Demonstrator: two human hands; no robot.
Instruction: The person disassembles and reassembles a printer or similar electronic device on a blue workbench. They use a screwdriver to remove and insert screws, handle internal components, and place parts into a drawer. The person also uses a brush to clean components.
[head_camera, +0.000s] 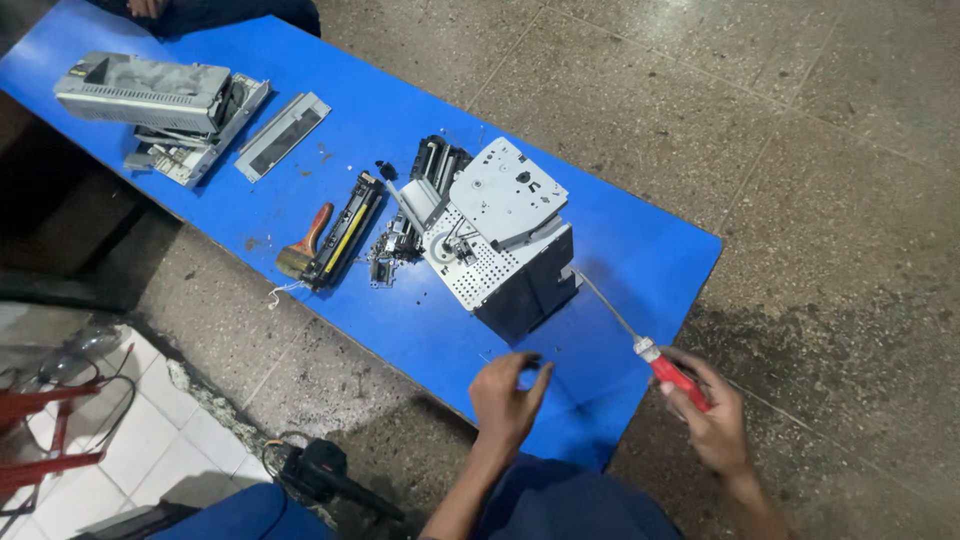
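Two hands work at the near end of a blue board (640, 250) laid on the floor. The right hand (712, 415) is closed around the red handle of a screwdriver (650, 350), just off the board's near right edge; the long shaft reaches to the lower side of a metal chassis (505, 235) standing near that end. The left hand (508, 392) hovers over the board's near edge, fingers curled with thumb and forefinger pinched close; whether it holds something small I cannot tell. Beside the chassis, toward the board's middle, lie a black roller unit (425, 195), a cartridge (345, 230) with a yellow strip, and a brush (303, 245). At the far end sit grey covers (150, 95) and a flat panel (282, 135).
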